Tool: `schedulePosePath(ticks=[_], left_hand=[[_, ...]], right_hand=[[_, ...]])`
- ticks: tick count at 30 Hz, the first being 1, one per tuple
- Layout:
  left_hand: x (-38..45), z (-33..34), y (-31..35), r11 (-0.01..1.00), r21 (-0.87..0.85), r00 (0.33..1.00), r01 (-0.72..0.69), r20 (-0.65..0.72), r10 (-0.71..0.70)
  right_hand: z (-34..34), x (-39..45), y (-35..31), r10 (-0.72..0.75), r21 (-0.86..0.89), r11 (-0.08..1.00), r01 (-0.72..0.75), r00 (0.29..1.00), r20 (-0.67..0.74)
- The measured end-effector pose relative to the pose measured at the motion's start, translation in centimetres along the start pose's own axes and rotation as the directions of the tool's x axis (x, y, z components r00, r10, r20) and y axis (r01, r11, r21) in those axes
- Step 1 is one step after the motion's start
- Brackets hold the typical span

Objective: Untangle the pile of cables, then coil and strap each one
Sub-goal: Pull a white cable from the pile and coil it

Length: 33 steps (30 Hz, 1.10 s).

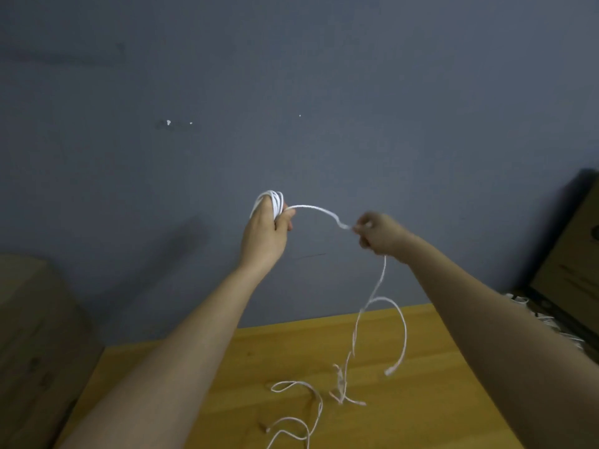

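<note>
Head view, both arms up in front of the grey wall (291, 76). The left hand (266, 233) is clenched round a coil (274, 199) of white cable, several loops bunched over its fingers. From that coil a short stretch of cable (316, 209) arcs across to the right hand (377, 233), which pinches it between curled fingers. So the working line runs side to side, left hand to right, nearly level with a slight hump.

Below the right hand the loose tail (377, 286) drops almost straight down to the wooden worktop (453, 384), its free end (390, 371) curling back up and over, close beneath that hand. More white cable (296, 385) lies looped on the worktop, nearer the middle, and whether it is the same cable or another I cannot tell.

The next wrap, I'd judge, turns on the right hand carrying its stretch leftward over the coil, since the slack feeds from the right side.

No brands, labels or readable writing anywhere.
</note>
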State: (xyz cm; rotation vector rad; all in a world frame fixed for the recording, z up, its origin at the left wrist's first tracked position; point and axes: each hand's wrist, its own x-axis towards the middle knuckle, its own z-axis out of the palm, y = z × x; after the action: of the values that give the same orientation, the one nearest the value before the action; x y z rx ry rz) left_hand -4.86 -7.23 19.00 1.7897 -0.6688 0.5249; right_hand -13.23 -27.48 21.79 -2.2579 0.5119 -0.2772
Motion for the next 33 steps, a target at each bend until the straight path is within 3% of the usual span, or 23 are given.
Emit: schedulePosePath(ticks=[2,3,5,8,11,13,14,16,18,19,21,23,24,26,28,29,31,33], left_hand=[[-0.3,0.4,0.4,1.0,0.022,1.0,-0.005,0.029,0.005],[-0.4,0.7,0.5,1.0,0.024,0.999,0.003,0.043,-0.004],[-0.6,1.2,0.7,1.0,0.008,0.997,0.015,0.069,-0.016],[-0.6,1.2,0.7,0.999,0.013,0.998,0.041,0.055,-0.042],[-0.3,-0.3,0.1,0.998,0.044,0.999,0.053,-0.007,-0.053],[-0.2,-1.6,-0.6,0.997,0.069,0.998,0.038,-0.055,-0.035],[-0.1,-2.2,-0.8,0.996,0.089,0.997,0.011,-0.071,-0.005],[-0.3,-2.9,-1.0,0.986,0.161,0.997,-0.052,-0.053,0.062],[-0.6,-2.9,-0.9,0.977,0.199,0.997,-0.083,0.006,0.083],[-0.7,-2.6,-0.8,0.977,0.198,0.997,-0.074,0.035,0.068],[-0.9,-1.9,-0.5,0.981,0.196,0.997,-0.017,0.079,0.001],[-0.9,-1.5,-0.2,0.983,0.184,0.992,0.019,0.122,-0.042],[-0.9,-1.5,-0.1,0.986,0.164,0.99,0.013,0.14,-0.036],[-1.1,-1.7,0.2,0.992,0.129,0.989,-0.003,0.147,-0.016],[-1.4,-2.0,0.1,0.992,0.126,0.986,0.026,0.158,-0.046],[-1.6,-2.1,0.0,0.988,0.144,0.982,0.049,0.172,-0.074],[-2.2,-2.2,-0.1,0.982,0.166,0.965,0.091,0.23,-0.129],[-3.0,-2.4,0.1,0.986,0.092,0.929,0.138,0.334,-0.161]], right_hand=[[0.7,0.7,-0.6,-0.053,0.165,0.978,0.128,0.917,-0.396],[1.4,0.5,-1.4,-0.068,0.249,0.944,0.215,0.868,-0.492],[3.2,-0.2,-3.0,-0.101,0.429,0.84,0.333,0.872,-0.479],[5.8,-2.7,-3.5,-0.315,0.496,0.805,0.326,0.943,-0.109],[5.8,-4.3,-0.4,-0.421,0.469,0.851,0.235,0.84,0.343],[4.7,-4.7,1.7,-0.336,0.395,0.913,0.104,0.741,0.581],[4.0,-4.6,2.4,-0.27,0.335,0.94,0.059,0.73,0.628],[3.0,-3.5,2.9,-0.17,0.157,0.982,0.102,0.834,0.525],[2.0,-1.5,2.4,-0.174,-0.221,0.952,0.214,0.967,0.189],[1.6,-0.6,1.9,-0.207,-0.388,0.901,0.195,0.978,0.012],[1.6,0.5,0.4,-0.27,-0.516,0.848,0.121,0.936,-0.224],[2.1,1.2,-1.2,-0.306,-0.444,0.886,0.135,0.889,-0.341],[2.6,1.3,-2.2,-0.296,-0.327,0.93,0.169,0.872,-0.39],[3.9,1.0,-4.4,-0.21,0.08,0.958,0.275,0.863,-0.46],[5.2,-0.1,-6.2,-0.085,0.538,0.773,0.338,0.894,-0.44],[5.6,-0.7,-6.6,-0.059,0.676,0.646,0.354,0.907,-0.418],[5.9,-1.7,-6.8,-0.107,0.728,0.529,0.435,0.886,-0.452],[5.5,-2.1,-6.6,-0.186,0.635,0.539,0.553,0.814,-0.551]])
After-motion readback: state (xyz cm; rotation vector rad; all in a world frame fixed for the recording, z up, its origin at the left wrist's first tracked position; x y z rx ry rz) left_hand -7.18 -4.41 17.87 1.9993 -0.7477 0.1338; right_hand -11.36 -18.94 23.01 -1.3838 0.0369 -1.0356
